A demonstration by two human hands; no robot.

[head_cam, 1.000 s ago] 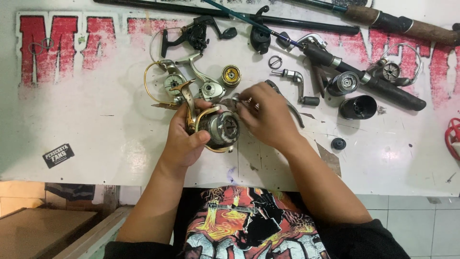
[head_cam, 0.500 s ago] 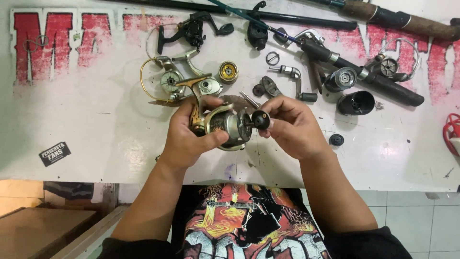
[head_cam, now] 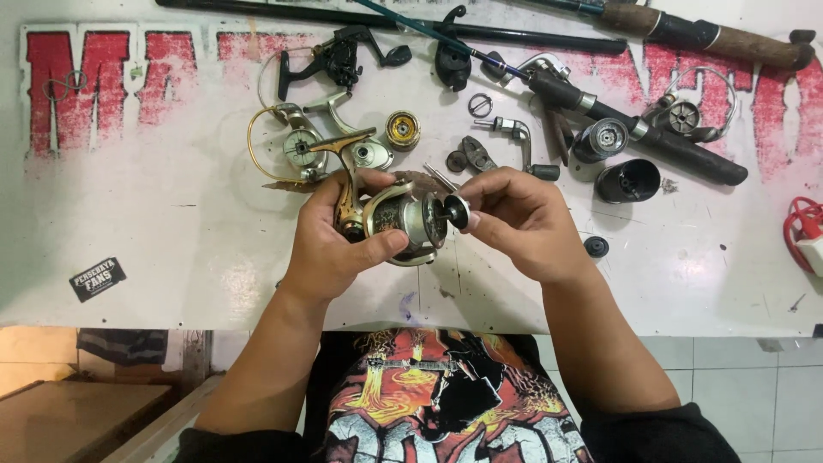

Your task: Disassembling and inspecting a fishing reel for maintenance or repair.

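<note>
Gold/silver spinning reel (head_cam: 396,219) gripped in left hand (head_cam: 330,249); right hand (head_cam: 523,225) fingers pinch its black knob (head_cam: 456,211). Black rectangular sticker (head_cam: 98,279) lower-left on white desk (head_cam: 171,197), big red lettering (head_cam: 64,77) along top.

A white workbench (head_cam: 129,206) carries red painted lettering along its far edge. Near the far-left middle lies a gold-wire reel (head_cam: 300,146), a black reel (head_cam: 339,60) beyond it. Toward the far-right corner lie fishing rods (head_cam: 686,34), a black cup-shaped spool (head_cam: 628,180) and a small black knob (head_cam: 596,247). A black sticker (head_cam: 98,279) sits near the left front edge.
</note>
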